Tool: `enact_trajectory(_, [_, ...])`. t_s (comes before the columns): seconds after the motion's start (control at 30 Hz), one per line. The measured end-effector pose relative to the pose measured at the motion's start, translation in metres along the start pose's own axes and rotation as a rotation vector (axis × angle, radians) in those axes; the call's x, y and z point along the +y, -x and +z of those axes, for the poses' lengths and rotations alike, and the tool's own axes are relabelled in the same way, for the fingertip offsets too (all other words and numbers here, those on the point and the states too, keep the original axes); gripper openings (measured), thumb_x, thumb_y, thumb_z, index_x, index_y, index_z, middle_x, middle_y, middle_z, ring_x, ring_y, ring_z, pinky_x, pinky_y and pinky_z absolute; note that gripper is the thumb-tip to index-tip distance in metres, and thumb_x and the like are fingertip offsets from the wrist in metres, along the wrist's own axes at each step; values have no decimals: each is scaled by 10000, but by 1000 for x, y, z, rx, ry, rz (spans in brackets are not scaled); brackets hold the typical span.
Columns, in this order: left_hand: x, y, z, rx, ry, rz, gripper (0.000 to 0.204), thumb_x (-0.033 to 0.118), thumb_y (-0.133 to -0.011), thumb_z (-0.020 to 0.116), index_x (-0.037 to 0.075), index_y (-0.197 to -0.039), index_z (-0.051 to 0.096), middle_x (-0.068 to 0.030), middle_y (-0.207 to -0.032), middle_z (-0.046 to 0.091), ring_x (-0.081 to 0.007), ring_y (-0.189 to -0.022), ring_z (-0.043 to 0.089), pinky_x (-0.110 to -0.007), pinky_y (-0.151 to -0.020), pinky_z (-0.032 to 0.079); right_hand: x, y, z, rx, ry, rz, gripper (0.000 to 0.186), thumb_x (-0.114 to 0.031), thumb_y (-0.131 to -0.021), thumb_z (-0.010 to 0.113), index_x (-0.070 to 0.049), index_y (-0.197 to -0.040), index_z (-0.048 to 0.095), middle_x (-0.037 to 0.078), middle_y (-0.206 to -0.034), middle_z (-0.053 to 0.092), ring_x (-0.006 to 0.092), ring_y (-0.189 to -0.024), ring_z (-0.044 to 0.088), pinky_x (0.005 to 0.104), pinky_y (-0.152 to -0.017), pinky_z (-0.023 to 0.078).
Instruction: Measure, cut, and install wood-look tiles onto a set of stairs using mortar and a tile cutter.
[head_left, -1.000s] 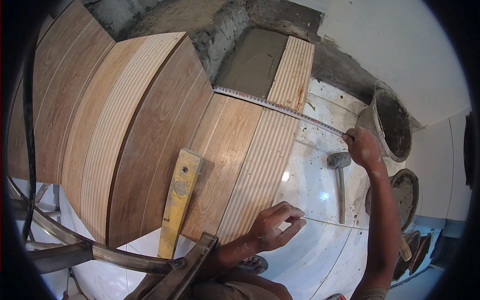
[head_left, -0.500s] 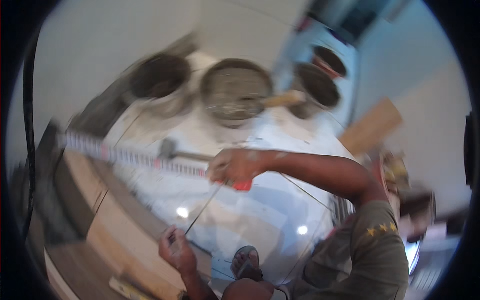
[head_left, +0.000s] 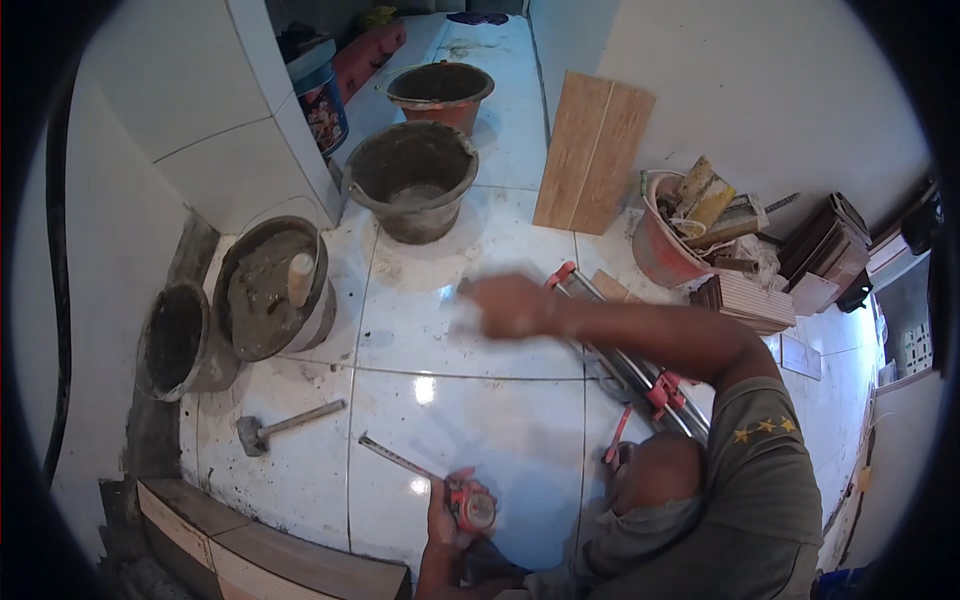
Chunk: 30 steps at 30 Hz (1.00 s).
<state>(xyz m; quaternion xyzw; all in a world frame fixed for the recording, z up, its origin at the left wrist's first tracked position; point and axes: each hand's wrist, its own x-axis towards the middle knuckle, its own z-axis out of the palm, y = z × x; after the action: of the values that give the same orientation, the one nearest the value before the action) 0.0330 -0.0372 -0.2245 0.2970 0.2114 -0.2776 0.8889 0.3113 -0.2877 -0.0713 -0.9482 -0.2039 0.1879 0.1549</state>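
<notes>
My left hand [head_left: 440, 515], low in the view, grips a red tape measure [head_left: 472, 508] with a short length of blade [head_left: 400, 452] out toward the upper left. My right hand [head_left: 505, 305] hangs in mid-air above the white tiles, blurred by motion; whether it holds anything is unclear. Beneath my right arm lies a manual tile cutter [head_left: 666, 398] with silver rails and red fittings. A mallet [head_left: 255, 436] rests on the floor to the left, below a bucket of grey mortar [head_left: 268, 290] with a wooden-handled tool standing in it.
Empty mortar-stained buckets [head_left: 175, 340] [head_left: 415, 180] and a red bucket [head_left: 440, 120] sit around it. A wood-look board [head_left: 592, 150] leans on the wall, beside a tub of tools [head_left: 670, 255] and stacked planks [head_left: 745, 308]. A tiled step [head_left: 270, 550] edges the lower left.
The view has swung rightward from the steps. The tape measure has passed from my right hand to my left, its blade mostly drawn in. My right hand has risen in the view.
</notes>
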Motion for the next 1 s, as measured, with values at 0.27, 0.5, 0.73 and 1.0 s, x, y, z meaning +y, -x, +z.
enact_trajectory(0.27, [-41, 8, -34, 258, 60, -299, 736, 663, -1065, 355, -23, -1226, 566, -144, -929, 659, -308, -889, 661, -483, -805, 592, 242, -57, -210, 720, 597, 370, 717, -266, -981, 661, -79, -1600, 352, 185, -1628, 414, 362, -1523, 369, 554, -1241, 275])
enact_trajectory(0.5, [-23, 4, -18, 433, 3, -162, 692, 624, -1082, 378, -29, -1113, 604, -143, -896, 651, -278, -867, 661, -422, -786, 590, 259, -37, -229, 657, 507, 250, 633, -227, -859, 783, -67, -1426, 552, 159, -1351, 655, 345, -1219, 647, 463, -1004, 516])
enact_trajectory(0.73, [-17, 5, -4, 471, -109, -122, 696, 646, -1069, 398, -11, -1098, 626, -106, -872, 674, -243, -804, 674, -392, -729, 584, 248, 39, -227, 363, 93, 219, 374, -255, -856, 806, -9, -1130, 745, 239, -1082, 739, 353, -1023, 712, 465, -903, 532])
enact_trajectory(1.0, [-13, 22, -21, 398, -248, -92, 641, 631, -1055, 468, 14, -1013, 635, -146, -862, 688, -281, -805, 688, -419, -722, 590, 159, 205, -202, 947, -137, 200, 439, -329, -975, 710, 41, -1210, 680, 162, -1077, 750, 265, -943, 703, 400, -888, 531])
